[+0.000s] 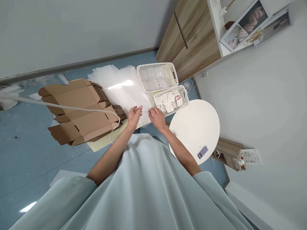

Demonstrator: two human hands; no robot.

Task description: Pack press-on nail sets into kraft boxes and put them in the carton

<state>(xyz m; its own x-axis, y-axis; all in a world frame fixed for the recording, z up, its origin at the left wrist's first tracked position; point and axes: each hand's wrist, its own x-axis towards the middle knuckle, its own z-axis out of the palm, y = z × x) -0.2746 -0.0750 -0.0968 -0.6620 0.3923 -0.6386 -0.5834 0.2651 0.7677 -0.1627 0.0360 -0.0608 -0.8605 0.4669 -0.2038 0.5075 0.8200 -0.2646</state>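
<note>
My left hand is over the near end of a pile of translucent white plastic sheets. Its thumb and fingers are apart, and I see nothing held in them. Close by on the right, my right hand has its fingers curled in a pinch; what they hold, if anything, cannot be made out. A faint thin line, perhaps a sheet's edge, runs between the two hands. Just beyond my right hand stands a white basket of small printed packets. Behind it, another white basket contains clear plastic pieces.
Flat brown cardboard boxes are stacked at the left on a pale yellow surface. A white cable crosses over them. To the right, a round white table bears a phone. Wooden cabinets stand behind.
</note>
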